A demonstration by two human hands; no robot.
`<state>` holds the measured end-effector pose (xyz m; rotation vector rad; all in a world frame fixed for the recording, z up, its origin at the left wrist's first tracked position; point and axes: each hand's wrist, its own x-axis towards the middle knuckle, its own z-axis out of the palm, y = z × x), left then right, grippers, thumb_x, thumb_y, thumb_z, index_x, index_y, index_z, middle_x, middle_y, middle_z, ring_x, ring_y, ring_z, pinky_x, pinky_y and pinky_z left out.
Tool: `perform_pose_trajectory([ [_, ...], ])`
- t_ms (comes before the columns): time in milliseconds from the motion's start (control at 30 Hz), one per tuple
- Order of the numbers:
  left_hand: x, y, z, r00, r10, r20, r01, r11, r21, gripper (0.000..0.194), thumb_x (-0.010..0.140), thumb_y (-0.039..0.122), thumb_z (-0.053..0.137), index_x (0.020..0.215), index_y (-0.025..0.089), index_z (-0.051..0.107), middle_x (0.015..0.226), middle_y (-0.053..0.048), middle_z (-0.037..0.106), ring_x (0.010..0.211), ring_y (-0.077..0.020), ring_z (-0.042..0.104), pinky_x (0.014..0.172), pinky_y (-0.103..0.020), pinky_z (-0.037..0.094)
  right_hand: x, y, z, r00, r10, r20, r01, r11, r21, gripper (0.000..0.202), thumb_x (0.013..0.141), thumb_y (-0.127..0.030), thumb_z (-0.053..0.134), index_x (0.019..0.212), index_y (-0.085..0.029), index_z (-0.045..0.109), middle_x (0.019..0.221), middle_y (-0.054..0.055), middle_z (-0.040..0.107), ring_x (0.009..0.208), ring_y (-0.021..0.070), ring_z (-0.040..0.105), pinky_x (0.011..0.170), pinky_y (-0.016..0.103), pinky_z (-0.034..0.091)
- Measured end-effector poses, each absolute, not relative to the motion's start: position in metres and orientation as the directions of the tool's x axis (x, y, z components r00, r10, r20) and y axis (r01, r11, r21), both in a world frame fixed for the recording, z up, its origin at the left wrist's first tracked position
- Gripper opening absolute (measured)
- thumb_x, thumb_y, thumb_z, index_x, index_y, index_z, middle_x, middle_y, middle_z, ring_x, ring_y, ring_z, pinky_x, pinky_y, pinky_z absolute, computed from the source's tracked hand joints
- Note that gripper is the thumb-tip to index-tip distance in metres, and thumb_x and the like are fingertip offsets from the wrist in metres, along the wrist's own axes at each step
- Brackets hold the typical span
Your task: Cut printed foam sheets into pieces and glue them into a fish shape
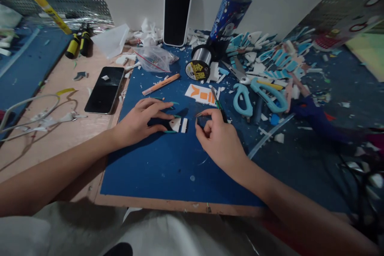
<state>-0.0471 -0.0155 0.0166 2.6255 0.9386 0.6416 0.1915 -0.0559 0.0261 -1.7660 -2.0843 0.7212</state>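
A small white foam piece (pixel 175 124) lies on the blue mat (pixel 168 172), with a narrow white strip (pixel 184 125) just to its right. My left hand (pixel 141 122) is closed on the foam piece, its thumb and long-nailed fingers at the piece's edges. To the right, my right hand (pixel 220 140) hovers over the mat with thumb and forefinger pinched together. Whatever is in that pinch is too small to make out. A slim pointed tool with a green and dark handle (pixel 219 103) reaches up from behind the right knuckles; I cannot tell whether the hand grips it.
Beyond my hands lie a white card with orange shapes (pixel 201 95), an orange marker (pixel 161 84) and a wire spool (pixel 198 64). Blue-handled scissors (pixel 268 95) sit among foam scraps at right. A bottle (pixel 229 20) and phone (pixel 178 10) stand behind; another phone (pixel 105 90) lies left.
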Motion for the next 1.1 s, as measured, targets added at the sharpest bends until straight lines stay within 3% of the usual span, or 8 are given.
perform_pose_trajectory([
  [167, -0.047, -0.015, 0.017, 0.693, 0.654, 0.305, 0.524, -0.747, 0.411, 0.054, 0.086, 0.023, 0.064, 0.134, 0.016, 0.04, 0.102, -0.004, 0.074, 0.114, -0.0243, 0.054, 0.098, -0.041, 0.044, 0.191, -0.061, 0.028, -0.201, 0.979, 0.027, 0.921, 0.198, -0.334, 0.023, 0.09, -0.028, 0.043, 0.106, -0.013, 0.049, 0.057, 0.001, 0.048, 0.044, 0.0137, 0.045, 0.041, 0.026, 0.031],
  [333, -0.046, -0.015, 0.017, 0.695, 0.652, 0.303, 0.517, -0.746, 0.42, 0.056, 0.085, 0.018, 0.066, 0.134, 0.015, 0.04, 0.103, -0.004, 0.073, 0.115, -0.0238, 0.052, 0.095, -0.039, 0.046, 0.191, -0.065, 0.029, -0.264, 0.91, 0.318, 0.952, 0.298, -0.063, 0.02, 0.091, -0.024, 0.042, 0.1, -0.01, 0.053, 0.075, 0.012, 0.057, 0.071, 0.0237, 0.057, 0.058, 0.033, 0.048],
  [467, -0.046, -0.014, 0.017, 0.695, 0.652, 0.302, 0.512, -0.744, 0.428, 0.054, 0.086, 0.018, 0.064, 0.134, 0.014, 0.04, 0.103, -0.005, 0.073, 0.115, -0.0241, 0.053, 0.095, -0.04, 0.047, 0.19, -0.066, 0.03, -0.288, 0.849, 0.443, 0.951, 0.306, 0.032, 0.022, 0.09, -0.022, 0.045, 0.104, -0.006, 0.051, 0.092, 0.021, 0.057, 0.09, 0.032, 0.055, 0.071, 0.044, 0.051],
  [567, -0.046, -0.014, 0.017, 0.688, 0.657, 0.308, 0.514, -0.741, 0.433, 0.054, 0.086, 0.018, 0.064, 0.134, 0.014, 0.041, 0.104, -0.006, 0.073, 0.116, -0.0244, 0.053, 0.097, -0.041, 0.046, 0.187, -0.071, 0.031, -0.278, 0.806, 0.523, 0.94, 0.341, -0.025, 0.032, 0.088, -0.018, 0.047, 0.118, -0.006, 0.043, 0.105, 0.024, 0.056, 0.102, 0.0343, 0.054, 0.083, 0.05, 0.05],
  [667, -0.046, -0.014, 0.018, 0.689, 0.636, 0.348, 0.482, -0.76, 0.435, 0.058, 0.084, 0.021, 0.066, 0.135, 0.016, 0.039, 0.106, -0.007, 0.072, 0.114, -0.0249, 0.053, 0.097, -0.042, 0.045, 0.182, -0.083, 0.033, -0.279, 0.797, 0.536, 0.891, 0.423, -0.165, 0.047, 0.088, -0.017, 0.045, 0.132, -0.009, 0.031, 0.121, 0.024, 0.051, 0.118, 0.0349, 0.049, 0.093, 0.055, 0.047],
  [767, -0.046, -0.016, 0.019, 0.702, 0.584, 0.407, 0.434, -0.804, 0.406, 0.064, 0.081, 0.027, 0.07, 0.136, 0.016, 0.037, 0.107, -0.007, 0.071, 0.112, -0.0257, 0.052, 0.096, -0.043, 0.044, 0.177, -0.098, 0.031, -0.338, 0.817, 0.467, 0.819, 0.5, -0.281, 0.061, 0.088, -0.018, 0.044, 0.142, -0.006, 0.018, 0.137, 0.028, 0.04, 0.134, 0.0345, 0.035, 0.1, 0.054, 0.044],
  [900, -0.044, -0.019, 0.019, 0.696, 0.58, 0.423, 0.453, -0.812, 0.368, 0.069, 0.079, 0.026, 0.072, 0.137, 0.018, 0.036, 0.109, -0.008, 0.069, 0.112, -0.0262, 0.051, 0.096, -0.044, 0.043, 0.174, -0.11, 0.024, -0.436, 0.837, 0.33, 0.768, 0.538, -0.347, 0.075, 0.09, -0.024, 0.043, 0.146, 0.002, 0.001, 0.147, 0.032, 0.026, 0.141, 0.0351, 0.02, 0.103, 0.051, 0.043],
  [1100, -0.042, -0.018, 0.015, 0.666, 0.651, 0.365, 0.497, -0.752, 0.433, 0.074, 0.078, 0.027, 0.073, 0.138, 0.015, 0.031, 0.113, -0.01, 0.067, 0.113, -0.0272, 0.052, 0.095, -0.046, 0.044, 0.169, -0.111, 0.017, -0.471, 0.855, 0.217, 0.773, 0.519, -0.364, 0.083, 0.092, -0.038, 0.042, 0.145, 0.009, -0.003, 0.149, 0.035, 0.017, 0.143, 0.037, 0.009, 0.11, 0.055, 0.033],
])
